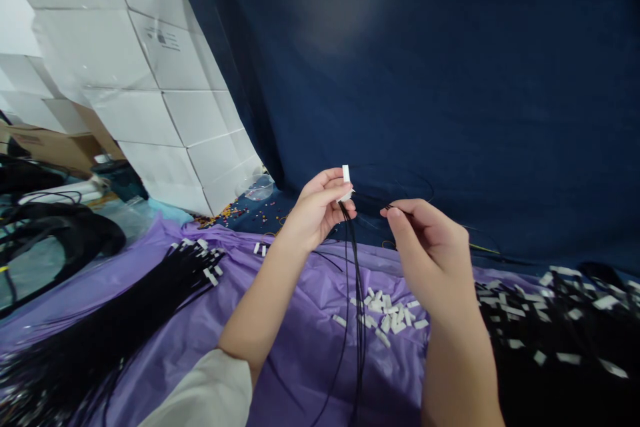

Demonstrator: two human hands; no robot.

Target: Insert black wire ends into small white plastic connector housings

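Right hand (430, 253) pinches a black cord end (388, 207) beside left hand (315, 210), clenched on white connector (346, 177) above hanging cords (357, 293).

A: We log the left hand (317, 210) raised, fingers closed on a small white plastic connector (346, 175). Thin black wires (354, 267) hang from it down to the crinkled purple plastic sheet (300, 327).

B: Agreed. We see the right hand (430, 250) just beside it, thumb and forefinger pinching the end of a single black wire (389, 207).

A: Below the hands we note a scatter of small white plastic pieces (393, 317) on the sheet.

B: Left, a long bundle of black white-tipped cables (150, 293); right, a tangled heap of the same (560, 327). We put dark blue cloth (450, 80) behind, stacked white cartons (150, 80) upper left.
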